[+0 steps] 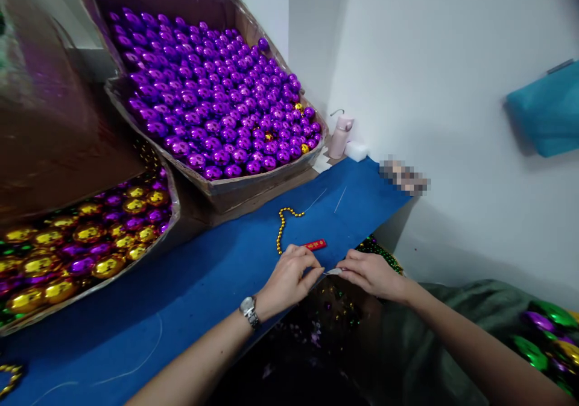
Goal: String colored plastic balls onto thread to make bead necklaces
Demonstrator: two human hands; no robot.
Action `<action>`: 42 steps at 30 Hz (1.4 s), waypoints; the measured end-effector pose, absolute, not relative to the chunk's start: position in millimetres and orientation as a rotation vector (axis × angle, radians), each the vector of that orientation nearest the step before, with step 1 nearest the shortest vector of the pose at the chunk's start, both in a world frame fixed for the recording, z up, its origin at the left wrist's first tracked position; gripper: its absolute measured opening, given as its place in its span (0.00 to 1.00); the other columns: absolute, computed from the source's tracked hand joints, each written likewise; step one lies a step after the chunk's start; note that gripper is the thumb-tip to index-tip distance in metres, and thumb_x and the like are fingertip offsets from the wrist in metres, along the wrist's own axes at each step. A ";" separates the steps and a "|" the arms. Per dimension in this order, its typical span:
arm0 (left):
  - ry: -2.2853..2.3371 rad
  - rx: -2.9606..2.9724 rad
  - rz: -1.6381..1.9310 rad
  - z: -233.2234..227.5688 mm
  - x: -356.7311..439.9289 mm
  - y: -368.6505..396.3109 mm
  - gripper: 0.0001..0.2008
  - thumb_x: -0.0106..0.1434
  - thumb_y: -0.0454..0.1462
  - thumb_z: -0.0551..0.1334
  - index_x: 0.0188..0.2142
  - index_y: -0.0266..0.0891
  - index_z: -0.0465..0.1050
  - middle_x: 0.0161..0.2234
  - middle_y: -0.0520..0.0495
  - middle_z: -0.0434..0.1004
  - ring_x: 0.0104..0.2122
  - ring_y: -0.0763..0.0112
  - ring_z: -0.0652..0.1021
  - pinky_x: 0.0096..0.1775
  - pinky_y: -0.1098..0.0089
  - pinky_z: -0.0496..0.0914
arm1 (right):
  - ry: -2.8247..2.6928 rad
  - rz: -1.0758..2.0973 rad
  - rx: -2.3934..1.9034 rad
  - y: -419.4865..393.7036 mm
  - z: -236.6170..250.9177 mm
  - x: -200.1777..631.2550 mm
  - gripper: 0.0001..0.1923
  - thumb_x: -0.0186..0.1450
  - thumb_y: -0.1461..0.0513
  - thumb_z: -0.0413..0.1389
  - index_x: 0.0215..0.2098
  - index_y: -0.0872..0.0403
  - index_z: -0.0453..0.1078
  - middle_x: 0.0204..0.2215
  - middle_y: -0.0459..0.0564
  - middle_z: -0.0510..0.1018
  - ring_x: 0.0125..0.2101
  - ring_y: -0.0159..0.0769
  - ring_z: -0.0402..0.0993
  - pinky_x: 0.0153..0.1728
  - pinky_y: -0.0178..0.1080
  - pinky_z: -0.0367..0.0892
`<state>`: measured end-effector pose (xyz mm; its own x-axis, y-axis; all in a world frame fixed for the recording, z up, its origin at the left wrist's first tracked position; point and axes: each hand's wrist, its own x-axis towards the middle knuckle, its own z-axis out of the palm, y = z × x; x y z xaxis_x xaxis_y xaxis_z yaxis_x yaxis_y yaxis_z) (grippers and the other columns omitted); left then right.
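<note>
My left hand (pixel 292 276), with a watch (pixel 249 311) at the wrist, pinches a thin pale thread (pixel 324 272) between thumb and fingers. Just to its right, my right hand (pixel 368 273) closes on a small flat whitish piece (pixel 335 271), whose kind I cannot make out. The thread runs toward that piece. Beyond the left hand a short string of gold beads (pixel 281 220) curves over the blue table cover (pixel 235 261), a thread trailing from its far end. A red strip with gold marks (pixel 319 244) lies partly hidden behind the left hand.
A cardboard box (pixel 253 192) of shiny purple balls (pixel 217 104) stands behind the table. Another box (pixel 174 204) at left holds gold and purple balls. A pink bottle (pixel 341 137) stands at the far end. Loose thread (pixel 154 347) lies at left; colored ornaments (pixel 543 339) sit at lower right.
</note>
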<state>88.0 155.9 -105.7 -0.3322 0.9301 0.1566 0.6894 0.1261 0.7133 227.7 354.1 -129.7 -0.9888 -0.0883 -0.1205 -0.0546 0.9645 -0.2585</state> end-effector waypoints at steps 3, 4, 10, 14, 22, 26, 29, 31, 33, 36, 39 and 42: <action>2.057 1.371 1.168 -102.5 81.4 153.1 0.11 0.64 0.40 0.55 0.29 0.39 0.71 0.31 0.48 0.74 0.35 0.66 0.70 0.39 0.67 0.62 | 3.028 -0.227 -0.013 367.8 -133.0 218.9 0.19 0.70 0.52 0.42 0.51 0.49 0.67 0.37 0.51 0.71 0.36 0.35 0.70 0.35 0.34 0.65; 2.032 1.265 1.232 -101.6 78.8 151.5 0.12 0.64 0.41 0.55 0.29 0.38 0.71 0.30 0.48 0.74 0.34 0.67 0.71 0.38 0.67 0.63 | 3.044 -0.167 0.022 373.4 -134.6 214.0 0.20 0.70 0.52 0.42 0.52 0.50 0.66 0.38 0.53 0.71 0.37 0.37 0.70 0.35 0.35 0.65; 1.652 0.564 1.741 -94.3 62.2 130.1 0.12 0.60 0.43 0.60 0.27 0.36 0.70 0.23 0.53 0.68 0.25 0.74 0.68 0.32 0.72 0.64 | 3.061 0.110 0.038 411.8 -143.1 167.8 0.18 0.69 0.53 0.48 0.54 0.49 0.64 0.43 0.51 0.72 0.42 0.38 0.69 0.40 0.40 0.66; 1.497 0.225 1.925 -92.5 57.6 110.0 0.12 0.55 0.43 0.65 0.28 0.35 0.71 0.19 0.57 0.60 0.18 0.82 0.57 0.22 0.77 0.58 | 3.064 0.309 0.141 432.5 -147.7 131.8 0.14 0.68 0.58 0.51 0.51 0.54 0.64 0.47 0.52 0.70 0.42 0.37 0.71 0.42 0.45 0.68; 1.450 -0.093 1.987 -94.7 66.0 69.6 0.14 0.53 0.45 0.66 0.28 0.34 0.73 0.15 0.62 0.43 0.16 0.82 0.46 0.17 0.78 0.44 | 3.083 0.386 -0.002 438.4 -151.4 97.8 0.10 0.67 0.60 0.53 0.45 0.57 0.68 0.43 0.50 0.73 0.41 0.36 0.71 0.42 0.44 0.68; 1.451 -0.176 2.040 -98.3 70.0 55.0 0.14 0.53 0.45 0.66 0.29 0.34 0.73 0.14 0.62 0.42 0.16 0.83 0.45 0.17 0.77 0.43 | 3.157 0.288 0.001 419.4 -139.9 93.7 0.06 0.67 0.66 0.51 0.39 0.57 0.70 0.37 0.51 0.75 0.39 0.38 0.72 0.41 0.45 0.66; 1.459 -0.209 2.081 -102.8 73.4 48.2 0.14 0.53 0.45 0.66 0.30 0.34 0.74 0.14 0.62 0.44 0.15 0.83 0.46 0.17 0.78 0.44 | 3.251 0.123 0.042 370.5 -125.9 100.2 0.11 0.68 0.68 0.45 0.42 0.58 0.69 0.34 0.58 0.76 0.38 0.44 0.72 0.37 0.44 0.66; 1.484 -0.228 2.102 -105.0 76.2 45.6 0.14 0.53 0.45 0.66 0.31 0.34 0.74 0.14 0.62 0.46 0.15 0.84 0.46 0.16 0.78 0.45 | 3.300 -0.047 0.008 323.5 -114.7 111.3 0.13 0.70 0.64 0.42 0.46 0.55 0.67 0.40 0.56 0.75 0.40 0.40 0.72 0.38 0.40 0.67; 1.532 -0.233 2.120 -106.4 79.0 44.1 0.14 0.53 0.45 0.66 0.30 0.34 0.74 0.14 0.61 0.49 0.15 0.84 0.48 0.16 0.78 0.46 | 3.304 -0.277 -0.096 275.1 -103.7 124.7 0.14 0.71 0.61 0.40 0.47 0.51 0.66 0.41 0.51 0.75 0.39 0.34 0.72 0.37 0.34 0.68; 1.615 -0.209 2.146 -108.0 82.4 42.8 0.14 0.53 0.45 0.67 0.30 0.34 0.75 0.14 0.60 0.53 0.14 0.84 0.51 0.16 0.78 0.47 | 3.178 -1.222 -0.180 219.7 -94.1 139.6 0.11 0.70 0.61 0.44 0.43 0.50 0.68 0.33 0.49 0.76 0.32 0.34 0.73 0.33 0.34 0.68; 1.646 -0.195 2.159 -109.4 84.1 40.9 0.15 0.52 0.45 0.67 0.31 0.34 0.76 0.14 0.59 0.55 0.15 0.84 0.51 0.16 0.78 0.46 | 3.133 -1.483 -0.208 194.0 -96.1 142.9 0.09 0.68 0.62 0.48 0.41 0.51 0.69 0.30 0.47 0.75 0.30 0.34 0.72 0.33 0.36 0.67; 1.647 -0.198 2.170 -108.8 84.6 38.9 0.15 0.52 0.45 0.67 0.31 0.34 0.76 0.15 0.58 0.57 0.15 0.84 0.52 0.17 0.78 0.47 | 3.144 -1.471 -0.206 187.4 -102.9 140.5 0.09 0.67 0.63 0.48 0.40 0.51 0.70 0.29 0.47 0.75 0.30 0.34 0.72 0.32 0.36 0.66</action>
